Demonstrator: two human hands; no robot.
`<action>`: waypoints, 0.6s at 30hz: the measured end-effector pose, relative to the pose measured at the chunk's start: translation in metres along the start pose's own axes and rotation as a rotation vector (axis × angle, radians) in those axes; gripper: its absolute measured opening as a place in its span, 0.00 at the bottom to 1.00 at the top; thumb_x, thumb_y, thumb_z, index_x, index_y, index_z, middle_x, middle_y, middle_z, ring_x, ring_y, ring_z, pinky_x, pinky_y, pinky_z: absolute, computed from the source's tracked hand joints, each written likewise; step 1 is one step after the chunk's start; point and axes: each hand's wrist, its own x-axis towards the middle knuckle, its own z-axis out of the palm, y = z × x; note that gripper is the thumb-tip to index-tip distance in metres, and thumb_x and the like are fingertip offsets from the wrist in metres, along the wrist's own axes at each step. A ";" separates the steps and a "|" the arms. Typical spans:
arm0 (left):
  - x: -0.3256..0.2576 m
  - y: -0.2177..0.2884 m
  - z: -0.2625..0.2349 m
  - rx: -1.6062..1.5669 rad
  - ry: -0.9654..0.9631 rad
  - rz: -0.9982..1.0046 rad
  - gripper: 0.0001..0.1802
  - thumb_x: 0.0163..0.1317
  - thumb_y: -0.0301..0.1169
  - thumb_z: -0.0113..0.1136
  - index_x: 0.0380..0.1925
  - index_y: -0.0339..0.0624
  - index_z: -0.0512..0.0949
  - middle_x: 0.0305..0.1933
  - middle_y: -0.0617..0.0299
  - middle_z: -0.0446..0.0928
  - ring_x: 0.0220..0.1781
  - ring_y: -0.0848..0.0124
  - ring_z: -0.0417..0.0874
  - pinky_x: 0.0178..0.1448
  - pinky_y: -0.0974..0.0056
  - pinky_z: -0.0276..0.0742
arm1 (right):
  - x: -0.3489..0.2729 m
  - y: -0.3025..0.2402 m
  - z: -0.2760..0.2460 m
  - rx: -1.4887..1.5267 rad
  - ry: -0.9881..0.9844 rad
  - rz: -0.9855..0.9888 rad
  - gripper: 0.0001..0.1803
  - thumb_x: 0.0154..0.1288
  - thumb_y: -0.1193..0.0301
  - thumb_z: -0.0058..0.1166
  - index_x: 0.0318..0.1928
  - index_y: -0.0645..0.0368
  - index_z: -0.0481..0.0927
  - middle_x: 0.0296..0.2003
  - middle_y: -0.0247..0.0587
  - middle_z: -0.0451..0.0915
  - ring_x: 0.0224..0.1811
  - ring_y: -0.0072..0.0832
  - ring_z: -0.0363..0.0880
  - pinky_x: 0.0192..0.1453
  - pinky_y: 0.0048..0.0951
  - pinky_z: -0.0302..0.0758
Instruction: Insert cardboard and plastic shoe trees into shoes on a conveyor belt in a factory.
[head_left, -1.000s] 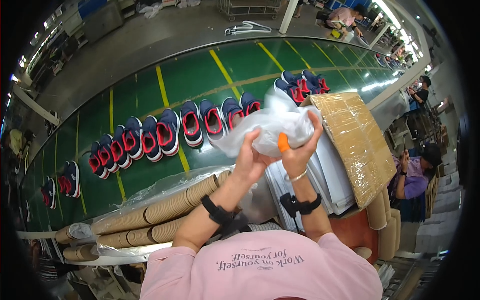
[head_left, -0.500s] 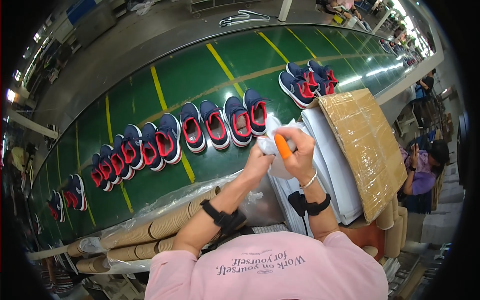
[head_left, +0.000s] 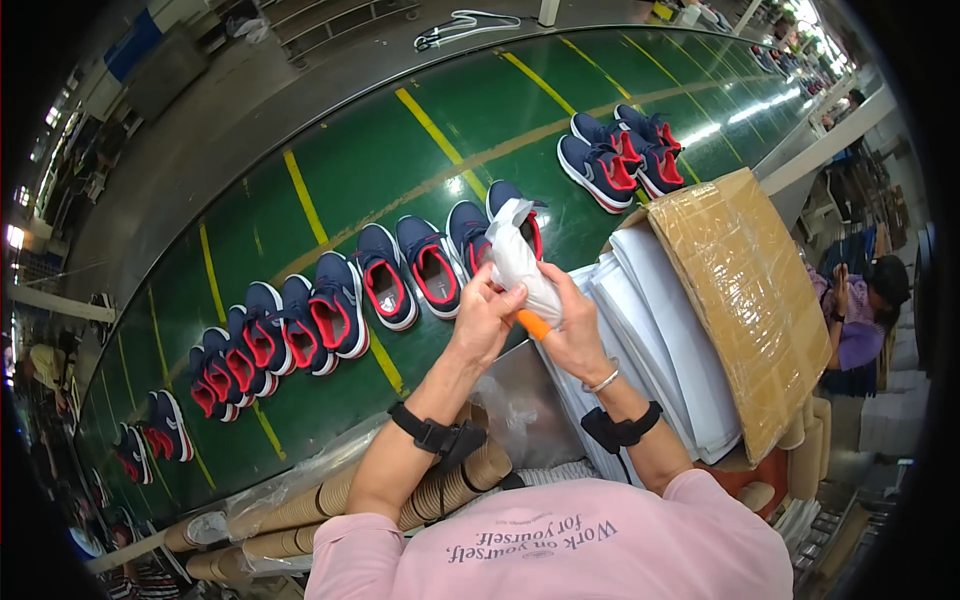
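Note:
Both of my hands grip a wad of white tissue paper (head_left: 522, 262), squeezed into a long shape with a loose, thin end pointing away from me. My left hand (head_left: 483, 322) pinches its left side. On the other side, my right hand (head_left: 572, 328) closes round it, an orange cover on the thumb. The wad hangs in front of the nearest navy sneaker (head_left: 507, 192) and partly hides it. To the left, a row of navy sneakers (head_left: 430, 262) with red linings stands on the green conveyor belt (head_left: 330, 185).
Right of my hands lies a stack of white paper sheets (head_left: 655, 330) in a cardboard box (head_left: 745, 310). Several more sneakers (head_left: 600, 172) stand beyond it. Nested brown ribbed pieces (head_left: 450, 485) in clear plastic run along the belt's near edge. Another person (head_left: 868, 310) is at far right.
Between my hands the tissue paper has turned from a crumpled bunch into a longer wad, raised away from me. Both hands have shifted slightly left. My view has tilted slightly.

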 end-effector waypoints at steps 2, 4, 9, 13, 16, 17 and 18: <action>0.007 0.006 -0.002 -0.022 -0.027 -0.048 0.24 0.57 0.20 0.59 0.53 0.35 0.65 0.50 0.56 0.73 0.49 0.68 0.79 0.56 0.65 0.75 | 0.006 -0.002 -0.004 0.048 0.033 0.068 0.29 0.49 0.79 0.62 0.54 0.63 0.71 0.47 0.53 0.77 0.49 0.46 0.78 0.50 0.35 0.74; 0.019 0.026 0.003 1.053 0.245 0.331 0.29 0.53 0.22 0.63 0.55 0.34 0.64 0.55 0.53 0.69 0.49 0.64 0.79 0.57 0.64 0.73 | 0.008 0.007 -0.017 -0.132 0.052 0.007 0.27 0.48 0.79 0.62 0.52 0.63 0.72 0.44 0.53 0.78 0.47 0.48 0.79 0.49 0.36 0.75; 0.074 0.020 -0.017 1.199 -0.074 0.354 0.17 0.64 0.26 0.49 0.52 0.31 0.66 0.44 0.43 0.75 0.43 0.54 0.81 0.48 0.58 0.77 | 0.026 0.010 -0.017 -0.079 -0.009 0.028 0.25 0.46 0.82 0.59 0.49 0.61 0.73 0.39 0.56 0.79 0.41 0.52 0.79 0.44 0.39 0.75; 0.104 0.027 -0.025 1.234 -0.025 -0.184 0.25 0.60 0.36 0.57 0.50 0.28 0.66 0.20 0.53 0.80 0.29 0.60 0.85 0.26 0.61 0.79 | 0.043 0.041 -0.013 -0.337 -0.059 0.181 0.22 0.45 0.81 0.57 0.44 0.62 0.69 0.31 0.58 0.79 0.36 0.56 0.78 0.40 0.42 0.74; 0.147 0.014 -0.052 1.744 -0.065 0.876 0.27 0.53 0.35 0.62 0.50 0.30 0.67 0.39 0.40 0.76 0.35 0.54 0.82 0.37 0.54 0.78 | 0.068 0.059 -0.005 -0.409 -0.085 0.229 0.22 0.44 0.80 0.58 0.41 0.61 0.65 0.26 0.59 0.77 0.33 0.59 0.77 0.37 0.45 0.73; 0.155 0.011 -0.053 1.777 -0.145 0.642 0.24 0.50 0.33 0.61 0.46 0.33 0.69 0.42 0.41 0.74 0.43 0.48 0.78 0.45 0.49 0.75 | 0.079 0.060 0.003 -0.487 -0.127 0.258 0.21 0.44 0.80 0.57 0.40 0.62 0.65 0.28 0.60 0.77 0.34 0.59 0.77 0.39 0.48 0.73; 0.163 0.006 -0.059 1.773 -0.133 0.634 0.24 0.50 0.33 0.61 0.46 0.33 0.69 0.42 0.41 0.74 0.43 0.48 0.78 0.45 0.49 0.75 | 0.091 0.063 0.012 -0.564 -0.172 0.280 0.19 0.45 0.81 0.55 0.39 0.63 0.64 0.29 0.62 0.78 0.36 0.59 0.77 0.40 0.51 0.73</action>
